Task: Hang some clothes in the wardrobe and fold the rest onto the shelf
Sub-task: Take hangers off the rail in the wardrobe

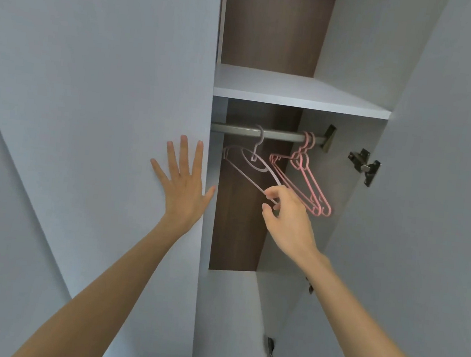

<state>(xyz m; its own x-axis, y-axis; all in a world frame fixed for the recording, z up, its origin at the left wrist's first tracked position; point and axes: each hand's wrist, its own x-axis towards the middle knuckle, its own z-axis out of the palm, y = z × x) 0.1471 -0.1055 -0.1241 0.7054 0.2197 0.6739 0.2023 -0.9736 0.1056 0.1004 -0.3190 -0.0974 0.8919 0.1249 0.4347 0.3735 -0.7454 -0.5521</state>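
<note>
The wardrobe stands open in front of me. A metal rail (280,135) crosses its upper part, under a white shelf (297,93). A grey hanger (246,166) hangs from the rail at the left, tilted. My right hand (288,216) pinches the near end of this grey hanger between thumb and fingers. Two or three pink hangers (307,180) hang from the rail at the right. My left hand (182,182) lies flat, fingers spread, against the closed left door (104,104) by its edge. No clothes are in view.
The right door (446,202) stands open, with a metal hinge (364,166) on its inner side and more hinges lower down. The wardrobe's back panel (241,223) is dark brown. A white bottom board (228,309) lies below the hanging space.
</note>
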